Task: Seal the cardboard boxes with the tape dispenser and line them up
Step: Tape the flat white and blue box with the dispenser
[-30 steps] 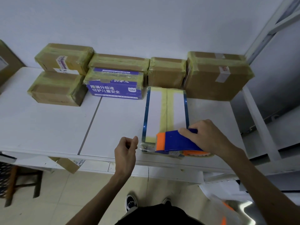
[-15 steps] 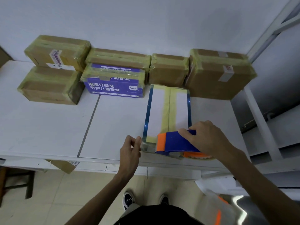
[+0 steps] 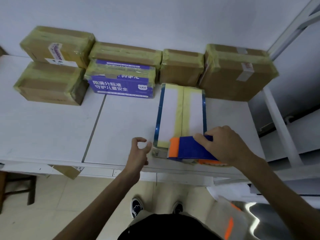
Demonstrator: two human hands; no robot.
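Observation:
A long white box [image 3: 170, 115] with blue edges lies on the white table [image 3: 52, 132], with yellowish tape running down its middle seam. My right hand [image 3: 225, 146] grips the blue and orange tape dispenser [image 3: 188, 149], which sits on the near end of that box at the table's front edge. My left hand [image 3: 138, 153] hovers just left of the box's near corner, fingers loosely curled, holding nothing. Several taped brown boxes [image 3: 237, 73] and a taped purple box [image 3: 121, 85] stand in rows against the back wall.
A white shelf frame [image 3: 280, 122] rises at the table's right side. A cardboard scrap [image 3: 67, 171] pokes out under the front edge on the left. A dark stool [image 3: 17, 187] stands on the floor at far left.
My left hand reached the box's near left corner half a second ago and has now drawn slightly away from it. My right hand and the dispenser stay at the box's near end.

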